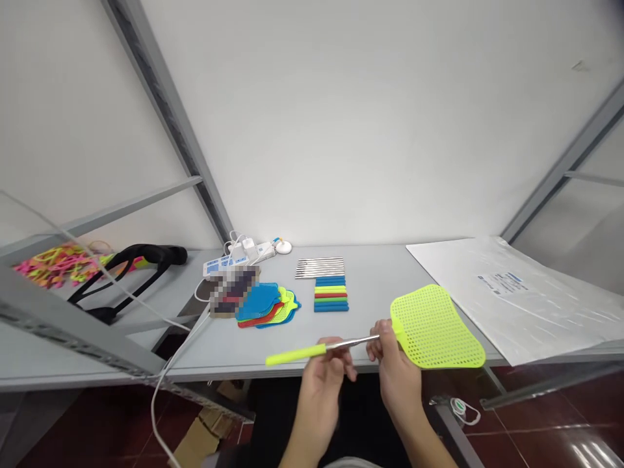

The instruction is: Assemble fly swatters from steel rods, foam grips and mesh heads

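A yellow-green fly swatter [436, 328] is held slightly tilted above the table's front edge. My right hand [397, 370] is closed on it where the metal rod meets the perforated head, thumb on top. My left hand [322, 380] is loosely curled at the rod beside the yellow grip, with some fingers behind the metal. Beyond them lie a row of silver rods [320, 268] and a stack of coloured grip tubes [331, 294] in blue, yellow, red and green. Left of these is a pile of loose swatter heads [263, 302] in blue, red and yellow.
A pixelated object [234, 292] adjoins the swatter heads. Behind it sits a power strip [227, 265] with white plugs and cables. A large white package [517, 292] covers the table's right side. Across the left frame post are a black frame-like object [131, 276] and colourful small pieces [63, 263].
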A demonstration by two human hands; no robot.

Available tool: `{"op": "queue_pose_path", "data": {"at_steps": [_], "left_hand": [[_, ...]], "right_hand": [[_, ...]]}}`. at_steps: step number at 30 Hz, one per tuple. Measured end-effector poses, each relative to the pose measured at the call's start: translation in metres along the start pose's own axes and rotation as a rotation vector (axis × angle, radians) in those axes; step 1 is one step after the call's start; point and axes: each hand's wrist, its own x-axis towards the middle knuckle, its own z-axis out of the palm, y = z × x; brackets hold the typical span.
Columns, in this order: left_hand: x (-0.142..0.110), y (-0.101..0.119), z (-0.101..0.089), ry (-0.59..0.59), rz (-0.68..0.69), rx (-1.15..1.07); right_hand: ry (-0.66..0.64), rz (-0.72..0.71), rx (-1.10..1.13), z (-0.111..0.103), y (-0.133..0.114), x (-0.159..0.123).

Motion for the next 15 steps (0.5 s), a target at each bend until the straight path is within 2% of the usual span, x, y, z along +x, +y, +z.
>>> {"op": "queue_pose_path", "data": {"at_steps": [3,6,8,11,15], "left_hand": [[-0.02,-0.002,0.014,-0.068,-0.039,-0.053],[-0.033,0.004,0.015,-0.091,0.028,-0.02],[-0.038,0.009,0.014,-0.113,0.049,0.038],[-0.041,0.012,0.013,-0.158,0.011,0.098],[-0.044,0.01,0.01,-0.134,0.002,0.113]], "right_hand": [[-0.064,0.102,0.089,-0.002,0.007,-0.035],[-0.087,0.064,0.159,-0.009,0.011,-0.057],[-0.17,0.007,0.163,-0.012,0.009,-0.064],[-0.301,-0.025,0.133,-0.015,0.003,-0.067],[-0.319,-0.011,0.034,-0.014,-0.003,-0.067]]}}
